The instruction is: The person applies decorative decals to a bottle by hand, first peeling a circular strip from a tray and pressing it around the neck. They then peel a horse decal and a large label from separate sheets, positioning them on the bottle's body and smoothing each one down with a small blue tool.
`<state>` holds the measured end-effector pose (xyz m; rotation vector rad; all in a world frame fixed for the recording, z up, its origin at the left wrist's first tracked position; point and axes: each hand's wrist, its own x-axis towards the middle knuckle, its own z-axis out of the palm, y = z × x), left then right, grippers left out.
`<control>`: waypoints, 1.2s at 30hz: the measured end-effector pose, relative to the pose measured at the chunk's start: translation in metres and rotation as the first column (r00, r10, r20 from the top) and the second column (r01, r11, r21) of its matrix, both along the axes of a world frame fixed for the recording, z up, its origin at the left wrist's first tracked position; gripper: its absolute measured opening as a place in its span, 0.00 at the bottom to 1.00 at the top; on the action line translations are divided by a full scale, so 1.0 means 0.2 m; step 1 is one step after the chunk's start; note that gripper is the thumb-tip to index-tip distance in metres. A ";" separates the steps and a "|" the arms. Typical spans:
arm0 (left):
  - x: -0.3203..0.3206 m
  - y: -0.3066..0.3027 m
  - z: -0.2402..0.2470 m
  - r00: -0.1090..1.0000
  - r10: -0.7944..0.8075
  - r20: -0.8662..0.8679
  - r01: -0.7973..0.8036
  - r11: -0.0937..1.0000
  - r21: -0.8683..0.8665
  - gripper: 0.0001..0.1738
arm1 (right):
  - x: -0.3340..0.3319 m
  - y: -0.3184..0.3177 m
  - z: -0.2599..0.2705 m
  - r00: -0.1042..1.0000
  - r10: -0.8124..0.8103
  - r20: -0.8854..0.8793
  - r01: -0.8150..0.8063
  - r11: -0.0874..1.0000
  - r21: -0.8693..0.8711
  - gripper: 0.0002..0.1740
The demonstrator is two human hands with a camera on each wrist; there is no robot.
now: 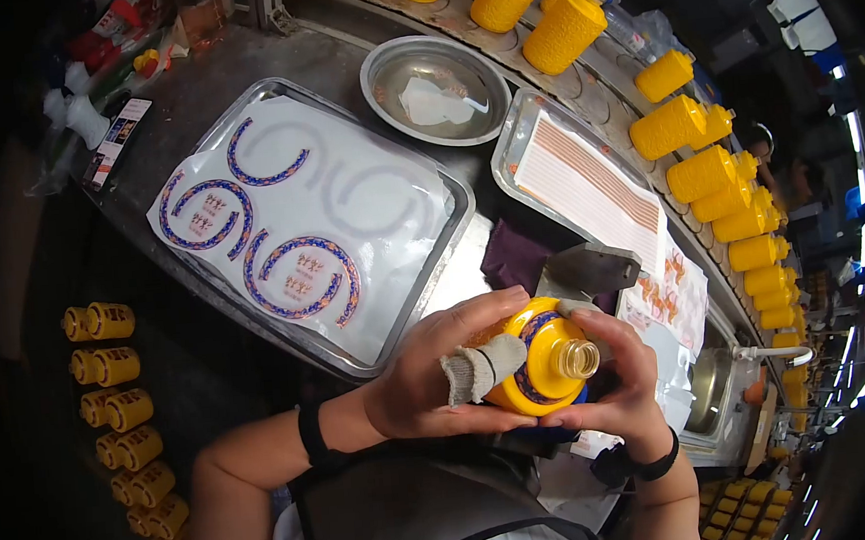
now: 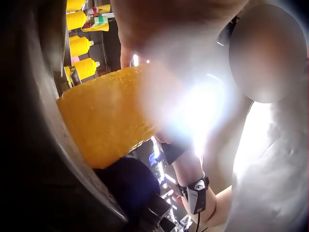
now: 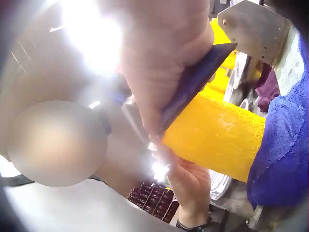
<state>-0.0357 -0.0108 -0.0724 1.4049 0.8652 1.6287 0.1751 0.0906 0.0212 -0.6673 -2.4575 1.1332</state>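
Both hands cup a yellow bottle (image 1: pixel 537 358) with a clear glass neck, its mouth tilted toward the head camera. A blue patterned band curves over its shoulder. The left hand (image 1: pixel 424 366) grips one side, knitted finger covers on its fingers (image 1: pixel 484 367). On the other side the right hand (image 1: pixel 620 372) curls its index finger and thumb around the shoulder. A dark blue flat piece (image 3: pixel 193 84) lies between the right palm and the bottle. In the right wrist view the bottle's far end meets a blue cloth (image 3: pixel 282 150). Glare hides part of the left wrist view.
Left of the hands, a metal tray (image 1: pixel 463 203) bears a sheet with patterned decal strips. Behind are a basin of water (image 1: pixel 435 89) and a tray with striped sheets (image 1: pixel 586 174). A purple cloth (image 1: pixel 512 254) lies by a metal bracket (image 1: pixel 593 269). Yellow bottles (image 1: pixel 702 176) line the curved rack.
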 end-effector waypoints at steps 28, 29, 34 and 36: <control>0.04 0.05 -0.02 0.979 0.047 -0.199 -0.043 0.999 0.021 0.59 | -0.17 -0.09 0.48 0.676 0.277 0.683 -0.666 0.627 0.405 0.31; 0.03 0.05 -0.03 0.978 0.042 -0.203 -0.039 0.999 0.018 0.59 | -0.13 -0.12 0.46 0.694 0.259 0.672 -0.652 0.622 0.433 0.32; 0.04 0.04 0.00 0.963 0.031 -0.267 -0.036 0.999 -0.012 0.61 | -0.01 -0.20 0.33 0.817 0.138 0.560 -0.530 0.562 0.635 0.36; 0.08 0.05 0.03 0.951 0.052 -0.306 -0.054 0.999 0.004 0.61 | -0.05 -0.22 0.31 0.828 0.116 0.549 -0.518 0.537 0.666 0.36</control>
